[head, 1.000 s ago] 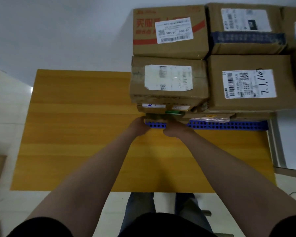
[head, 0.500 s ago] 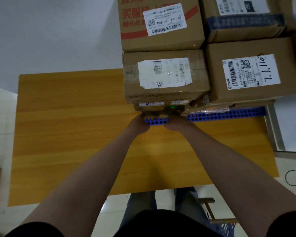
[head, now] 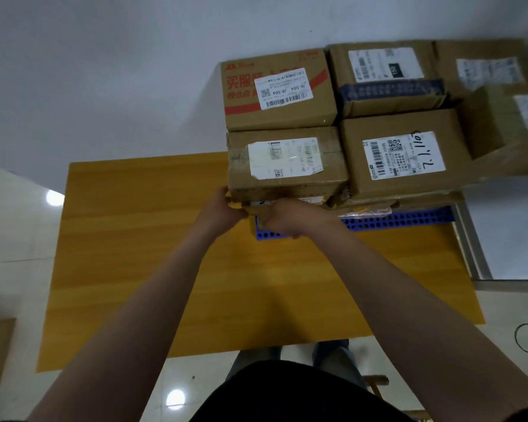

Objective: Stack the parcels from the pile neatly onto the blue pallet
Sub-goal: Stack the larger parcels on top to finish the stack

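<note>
Reaching to the near left corner of the perforated blue plastic pallet (head: 409,220), we clasp our left hand (head: 218,210) and right hand (head: 290,219) around a flat brown cardboard parcel (head: 258,212) low in the stack, squaring its edge beneath the taped brown carton (head: 284,166).

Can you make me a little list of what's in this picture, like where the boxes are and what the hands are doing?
Place: yellow floor mat by a grey wall
Pallet: blue pallet, mostly covered by boxes
Boxes: cardboard parcels stacked in layers
Near corner box: taped box with a white label
Box with writing: handwritten box, to its right
Left hand: at the stack's low near corner
Right hand: beside it, on the lowest boxes
Grip: unclear
</note>
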